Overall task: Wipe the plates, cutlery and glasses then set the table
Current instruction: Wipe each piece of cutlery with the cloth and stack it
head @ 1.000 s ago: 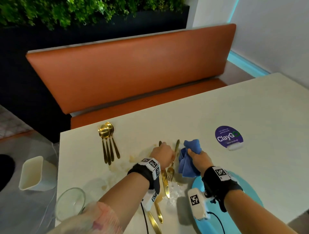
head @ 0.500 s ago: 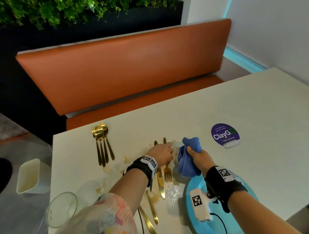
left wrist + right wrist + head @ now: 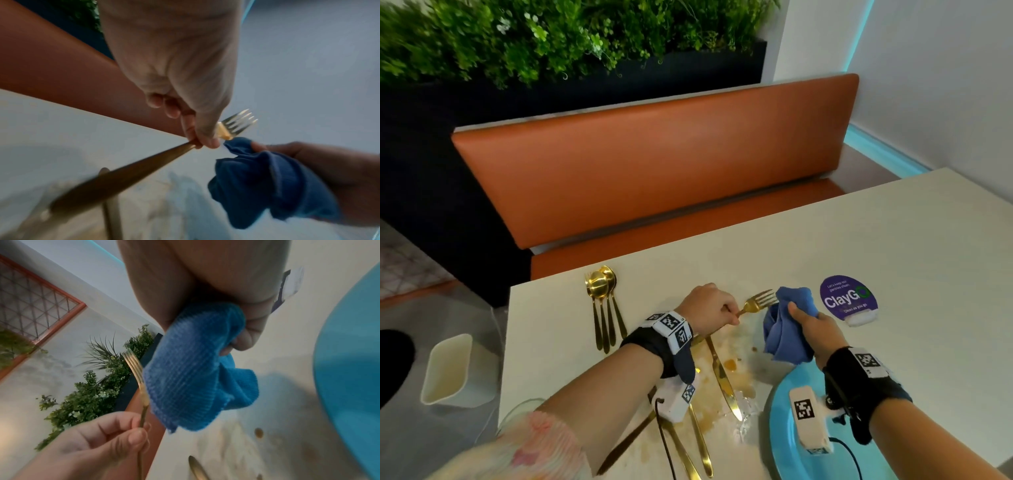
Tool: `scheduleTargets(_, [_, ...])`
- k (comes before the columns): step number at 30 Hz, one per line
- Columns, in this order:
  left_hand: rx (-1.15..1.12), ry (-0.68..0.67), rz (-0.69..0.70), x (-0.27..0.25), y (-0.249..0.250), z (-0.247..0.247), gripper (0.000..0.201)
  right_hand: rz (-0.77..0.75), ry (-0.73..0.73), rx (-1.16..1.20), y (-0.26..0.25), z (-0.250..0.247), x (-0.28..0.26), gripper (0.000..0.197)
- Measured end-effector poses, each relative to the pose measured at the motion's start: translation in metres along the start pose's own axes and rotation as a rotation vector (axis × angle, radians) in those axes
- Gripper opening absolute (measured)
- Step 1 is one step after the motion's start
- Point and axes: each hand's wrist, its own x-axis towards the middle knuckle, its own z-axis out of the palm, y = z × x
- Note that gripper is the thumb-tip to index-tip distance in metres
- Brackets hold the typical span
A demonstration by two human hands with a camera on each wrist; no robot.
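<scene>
So nearest the camera there's a blue plate (image 3: 784, 442) at the table's (image 3: 893, 260) front edge, under the right wrist. Just left of it a few gold knives (image 3: 722, 373) lie on a patch of brown stains (image 3: 729, 364), and a glass (image 3: 517, 409) peeks out at the near left corner.

A bit further in, the left hand (image 3: 710, 308) has its fingers and thumb curled tight round a gold fork (image 3: 758, 301), holding it up off the table with the tines pointing right. The handle runs back under the palm, as the left wrist view shows. The right hand (image 3: 813, 327) clutches a bunched blue cloth (image 3: 786, 329), fingers wrapped round it. The cloth sits just beside the fork's neck; I can't tell if they actually touch, looks super close in the wrist views.

Past the hands, a bunch of gold spoons (image 3: 602, 301) lies near the table's far left edge, and a purple sticker (image 3: 847, 298) sits right of the cloth. Off the table on the left is a white bin (image 3: 450, 370) on the floor. Behind it all an orange bench (image 3: 654, 161), then a planter (image 3: 551, 37) full of green plants
</scene>
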Motion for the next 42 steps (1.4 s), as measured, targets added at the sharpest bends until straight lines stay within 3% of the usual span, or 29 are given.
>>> scheduleTargets(5, [-0.326,0.170,-0.208,-0.023,-0.003,-0.002,0.020,0.065,-0.202,0.358,-0.005,0.027,-0.010,0.023])
scheduleTargets(8, [-0.389,0.264,-0.300,-0.037,-0.007,-0.003,0.013,0.057,-0.310,0.381,-0.006,0.044,-0.022,0.020])
scheduleTargets(11, [-0.434,0.308,-0.367,-0.049,-0.011,-0.005,0.019,-0.005,-0.405,0.353,-0.009,0.062,-0.034,0.018])
scheduleTargets(15, [-0.293,0.260,-0.310,-0.064,-0.004,-0.008,0.025,-0.142,-0.480,0.039,-0.017,0.088,-0.047,0.015])
scheduleTargets(19, [-0.232,0.260,-0.263,-0.075,-0.003,-0.006,0.026,-0.273,-0.348,-0.171,-0.025,0.101,-0.044,0.004])
scheduleTargets(24, [-0.328,0.262,-0.286,-0.080,-0.003,-0.014,0.019,-0.362,-0.249,-0.475,-0.044,0.104,-0.044,0.026])
scheduleTargets(26, [-0.309,0.246,-0.298,-0.082,-0.006,-0.015,0.020,-0.382,-0.319,-0.587,-0.045,0.104,-0.044,0.021])
scheduleTargets(28, [-0.311,0.217,-0.313,-0.084,-0.011,-0.011,0.024,-0.421,-0.403,-0.715,-0.044,0.103,-0.044,0.030])
scheduleTargets(31, [-0.325,0.188,-0.333,-0.085,-0.013,-0.005,0.025,-0.501,-0.354,-0.818,-0.050,0.099,-0.041,0.035])
scheduleTargets(36, [-0.373,0.241,-0.342,-0.081,-0.012,-0.015,0.024,-0.558,-0.124,-0.689,-0.055,0.102,-0.039,0.035])
scheduleTargets(39, [-0.384,0.236,-0.385,-0.086,-0.017,-0.012,0.023,-0.503,0.020,-0.502,-0.064,0.093,-0.030,0.035])
scheduleTargets(40, [-0.405,0.255,-0.409,-0.088,-0.021,-0.011,0.023,-0.471,-0.004,-0.397,-0.068,0.087,-0.026,0.035])
scheduleTargets(42, [-0.469,0.327,-0.446,-0.090,-0.027,-0.014,0.023,-0.359,-0.184,-0.161,-0.069,0.078,-0.024,0.030])
